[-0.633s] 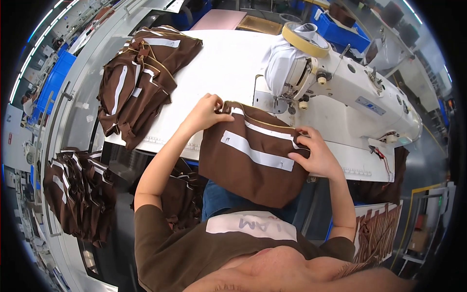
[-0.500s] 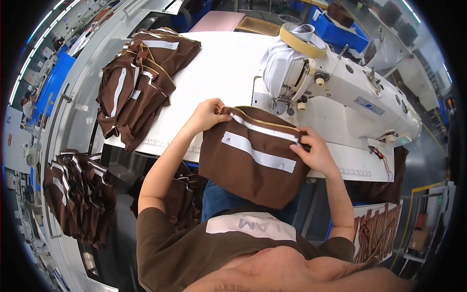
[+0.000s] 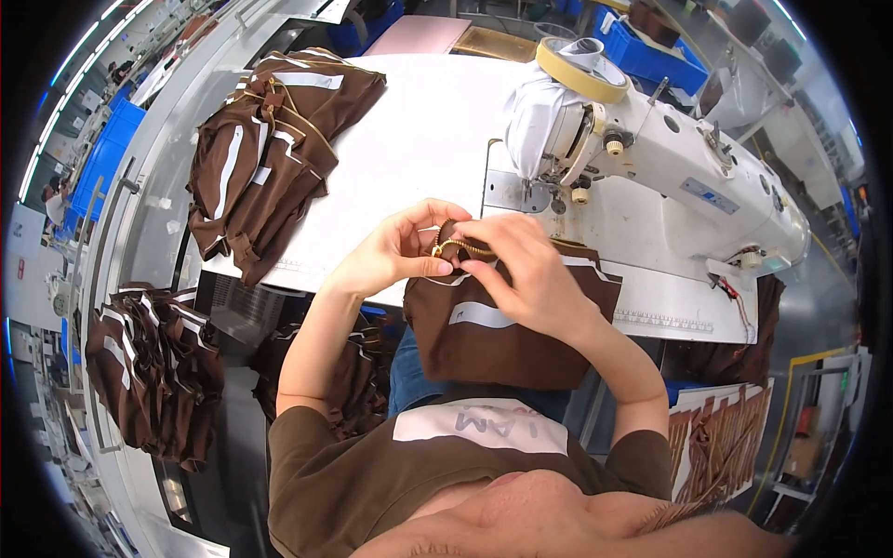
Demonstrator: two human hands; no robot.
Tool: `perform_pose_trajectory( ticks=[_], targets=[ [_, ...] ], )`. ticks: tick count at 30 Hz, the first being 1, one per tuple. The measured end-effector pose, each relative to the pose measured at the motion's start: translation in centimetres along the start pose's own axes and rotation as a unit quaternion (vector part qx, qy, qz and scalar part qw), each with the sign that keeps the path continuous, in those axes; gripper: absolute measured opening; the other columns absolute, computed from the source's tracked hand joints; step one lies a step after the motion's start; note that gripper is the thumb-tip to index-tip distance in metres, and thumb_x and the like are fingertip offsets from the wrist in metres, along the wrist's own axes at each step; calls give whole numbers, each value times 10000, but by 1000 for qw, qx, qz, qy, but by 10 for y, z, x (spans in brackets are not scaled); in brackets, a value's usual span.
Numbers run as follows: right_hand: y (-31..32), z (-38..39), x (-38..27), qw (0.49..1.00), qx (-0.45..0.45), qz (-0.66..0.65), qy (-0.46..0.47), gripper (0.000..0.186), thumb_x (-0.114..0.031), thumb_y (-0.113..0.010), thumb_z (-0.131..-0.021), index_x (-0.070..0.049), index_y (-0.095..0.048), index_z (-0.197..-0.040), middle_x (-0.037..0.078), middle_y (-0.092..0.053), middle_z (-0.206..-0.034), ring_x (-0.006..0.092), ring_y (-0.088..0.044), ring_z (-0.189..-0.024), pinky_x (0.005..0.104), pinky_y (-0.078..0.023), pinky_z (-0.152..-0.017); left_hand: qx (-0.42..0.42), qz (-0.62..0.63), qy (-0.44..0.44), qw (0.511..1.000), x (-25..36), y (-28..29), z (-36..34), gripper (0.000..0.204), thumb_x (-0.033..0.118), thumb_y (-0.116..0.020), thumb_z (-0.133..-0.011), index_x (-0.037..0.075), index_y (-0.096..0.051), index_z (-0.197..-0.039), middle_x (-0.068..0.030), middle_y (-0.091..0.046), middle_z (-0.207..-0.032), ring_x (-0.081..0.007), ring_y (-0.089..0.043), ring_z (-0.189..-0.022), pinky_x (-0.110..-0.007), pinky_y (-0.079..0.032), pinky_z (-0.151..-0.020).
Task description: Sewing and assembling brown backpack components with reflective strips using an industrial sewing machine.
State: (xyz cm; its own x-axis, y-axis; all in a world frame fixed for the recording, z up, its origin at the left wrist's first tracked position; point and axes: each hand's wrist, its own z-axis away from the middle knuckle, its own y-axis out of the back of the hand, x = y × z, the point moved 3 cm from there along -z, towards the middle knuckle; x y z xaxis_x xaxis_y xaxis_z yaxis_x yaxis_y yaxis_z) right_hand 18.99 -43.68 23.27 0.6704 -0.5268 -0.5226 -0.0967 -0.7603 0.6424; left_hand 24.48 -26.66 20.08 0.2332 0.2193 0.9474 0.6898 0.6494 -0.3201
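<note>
A brown fabric piece [image 3: 510, 353] with white strips hangs over the table edge in front of me. My left hand [image 3: 395, 251] is closed on the end of its gold zipper [image 3: 473, 248], thumb below the zipper's tip. My right hand [image 3: 526, 279] pinches at the same zipper end, its fingers beside the left thumb. The two hands partly hide the zipper and the top of the piece. Just behind them stands the white sewing machine [image 3: 651, 158], its needle area near my fingers.
Piles of similar brown pieces lie on the white table [image 3: 409, 121] at back left [image 3: 288, 139] and hang at lower left [image 3: 153, 363]. Tan tape [image 3: 577, 76] sits atop the machine. A blue bin [image 3: 651, 51] is behind; brown straps [image 3: 716, 437] lie at lower right.
My right hand has moved left from the piece's right corner to the left zipper end. My left hand has shifted down and turned inward. The piece has slid rightward, the zipper end now raised between my fingers.
</note>
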Motion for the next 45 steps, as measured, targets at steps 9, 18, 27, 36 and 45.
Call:
perform_pose_trajectory(
  ticks=[9,18,27,36,45],
  targets=[
    [-33,-8,39,964,-127,-194,-132,85,-15,-562,-846,7,-581,-926,95,-631,-760,169,-594,-674,270,-460,-626,104,142,20,984,-20,30,8,533,-65,-655,-792,40,-392,-1244,-112,-578,-1083,-207,-652,-870,-309,-557,-777],
    [-36,-15,34,958,-57,-242,-145,200,44,-576,-818,-11,-590,-1010,74,-645,-863,144,-615,-763,273,-489,-719,149,-22,-61,987,-8,13,13,561,-124,-678,-732,24,-405,-1199,-104,-435,-1227,-205,-645,-934,-280,-549,-797],
    [-17,-42,27,956,-165,-242,-4,117,-35,-628,-816,-13,-594,-926,93,-597,-867,192,-582,-727,294,-454,-664,60,-84,-71,992,32,-12,16,517,-125,-587,-794,50,-288,-1178,-102,-433,-1109,-127,-585,-687,-233,-483,-583],
    [-19,-51,6,971,-210,-93,71,114,-81,-522,-875,-15,-457,-943,132,-549,-876,325,-555,-803,389,-413,-724,117,-94,-74,986,45,-15,23,354,-110,-587,-793,56,-370,-1018,-36,-423,-925,-85,-518,-618,-210,-404,-514],
    [-20,-11,22,973,-225,27,47,34,-35,-502,-855,-30,-476,-875,110,-500,-819,294,-501,-776,374,-377,-769,122,145,-134,973,59,3,34,267,-107,-524,-813,93,-454,-976,24,-453,-797,-54,-443,-613,-196,-346,-505]
  ],
)
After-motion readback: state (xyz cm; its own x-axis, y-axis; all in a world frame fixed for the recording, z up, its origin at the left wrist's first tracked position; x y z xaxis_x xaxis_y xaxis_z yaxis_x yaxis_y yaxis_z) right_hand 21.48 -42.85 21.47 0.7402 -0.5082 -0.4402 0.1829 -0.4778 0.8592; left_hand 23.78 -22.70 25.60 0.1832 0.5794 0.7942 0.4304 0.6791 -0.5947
